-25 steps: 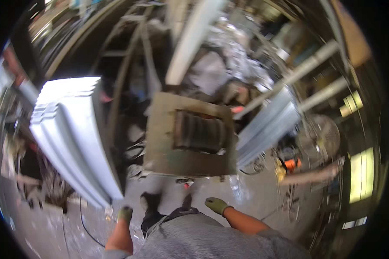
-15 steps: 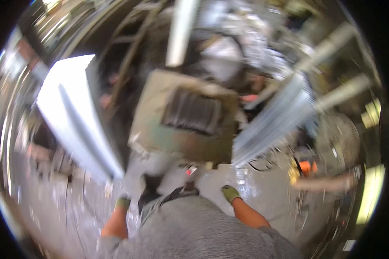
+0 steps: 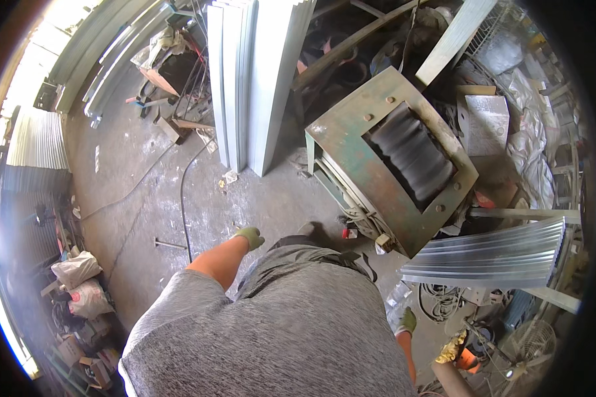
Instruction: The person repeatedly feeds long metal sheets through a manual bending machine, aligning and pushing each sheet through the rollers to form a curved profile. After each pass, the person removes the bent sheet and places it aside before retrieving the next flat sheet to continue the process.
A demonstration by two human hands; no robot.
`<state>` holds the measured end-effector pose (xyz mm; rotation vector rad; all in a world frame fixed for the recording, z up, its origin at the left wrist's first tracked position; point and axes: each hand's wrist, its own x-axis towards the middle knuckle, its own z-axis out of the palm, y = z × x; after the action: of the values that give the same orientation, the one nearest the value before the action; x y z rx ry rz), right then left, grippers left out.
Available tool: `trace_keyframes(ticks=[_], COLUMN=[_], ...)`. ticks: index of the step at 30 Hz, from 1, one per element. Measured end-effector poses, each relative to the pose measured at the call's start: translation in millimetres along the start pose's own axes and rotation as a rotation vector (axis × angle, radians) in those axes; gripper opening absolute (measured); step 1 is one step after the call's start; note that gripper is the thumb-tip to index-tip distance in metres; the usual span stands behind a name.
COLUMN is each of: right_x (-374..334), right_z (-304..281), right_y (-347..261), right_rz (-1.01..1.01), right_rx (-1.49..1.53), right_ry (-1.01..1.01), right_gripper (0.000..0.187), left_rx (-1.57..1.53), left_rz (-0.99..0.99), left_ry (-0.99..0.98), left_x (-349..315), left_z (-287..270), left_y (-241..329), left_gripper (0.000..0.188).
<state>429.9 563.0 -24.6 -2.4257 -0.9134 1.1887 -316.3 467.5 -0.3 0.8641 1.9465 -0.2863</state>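
Observation:
My left hand point(image 3: 250, 237), in a green glove, hangs over the floor in front of my body. Its fingers look loosely bent, and I see nothing in it. My right hand point(image 3: 406, 321), gloved in the same green, hangs low at my right side; its fingers are mostly hidden. Ahead on the right stands a worn green machine point(image 3: 351, 132) with a dark ribbed panel point(image 3: 410, 155) in its top. Neither hand touches it. Tall bundled metal profiles point(image 3: 271, 92) stand upright left of the machine, apart from my left hand.
A stack of ribbed metal sheets point(image 3: 487, 255) juts out at right. Near it lie coiled cables point(image 3: 437, 301) and a fan point(image 3: 533, 341). A black cable point(image 3: 183, 198) crosses the concrete floor point(image 3: 139, 198). White sacks point(image 3: 89, 298) and boxes line the left side.
My view has swung left, so the machine now sits farther right. The heavy blur has cleared. Both gloved hands still hang near my body, away from the machine.

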Motion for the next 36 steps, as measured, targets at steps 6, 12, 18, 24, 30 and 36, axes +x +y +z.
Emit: trace_keyframes(ticks=[6,12,18,24,30,36], right_x=[-5,18,-14,-105,-190,-221], right_z=[-4,58,148,204,238,258], right_y=[-16,-48,-119,-153,-166,-188], right_rz=[-0.037,-0.154,0.021,0.006,0.004,0.101], right_rx=[-0.025,-0.321,-0.063,-0.025,-0.225,-0.227], right_ry=[-0.122,-0.313,-0.371,-0.366,-0.464,-0.455], right_gripper=[0.041,0.039,0.051,0.053,0.047,0.049], left_rx=[-0.241,-0.186,-0.399,-0.38,-0.342,-0.292], left_rz=[-0.017,-0.069,-0.168,0.002,0.014,0.05], left_ry=[0.135,0.144,0.462,0.733,0.79,0.794], left_x=[11,-24,12,120,164,169], left_z=[-8,-23,-126,-341,-478,-513], left_y=[19,-20,-73,-42,27,42], left_gripper=[0.056,0.063,0.066,0.079,0.092,0.041])
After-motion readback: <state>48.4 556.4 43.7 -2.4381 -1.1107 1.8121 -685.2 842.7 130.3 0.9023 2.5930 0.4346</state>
